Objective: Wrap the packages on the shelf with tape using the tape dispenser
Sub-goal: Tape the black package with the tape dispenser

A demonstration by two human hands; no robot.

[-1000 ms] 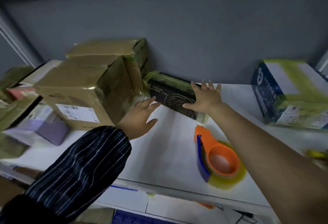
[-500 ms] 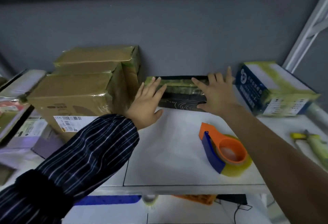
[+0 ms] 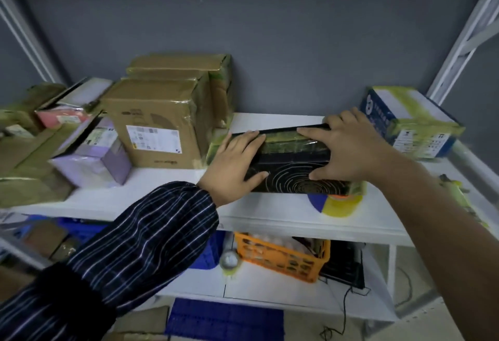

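Note:
A long black box [image 3: 294,170] with a gold spiral print and yellowish tape along its top sits between my two hands near the front of the white shelf [image 3: 167,205]. My left hand [image 3: 232,162] grips its left end, fingers over the top and thumb on the front face. Gripping the right part the same way is my right hand [image 3: 351,149]. The tape dispenser [image 3: 333,204] is mostly hidden behind the box; only its yellow roll and a blue part show below the box's lower edge.
Taped brown cardboard boxes [image 3: 159,124] stand at the back left, with a purple box [image 3: 94,162] and other parcels further left. A blue-and-white box [image 3: 407,122] sits at the right. An orange basket [image 3: 280,257] is on the lower shelf.
The black box has come away from the back wall toward the shelf's front and now covers most of the tape dispenser. Both hands went from flat against it to gripping it.

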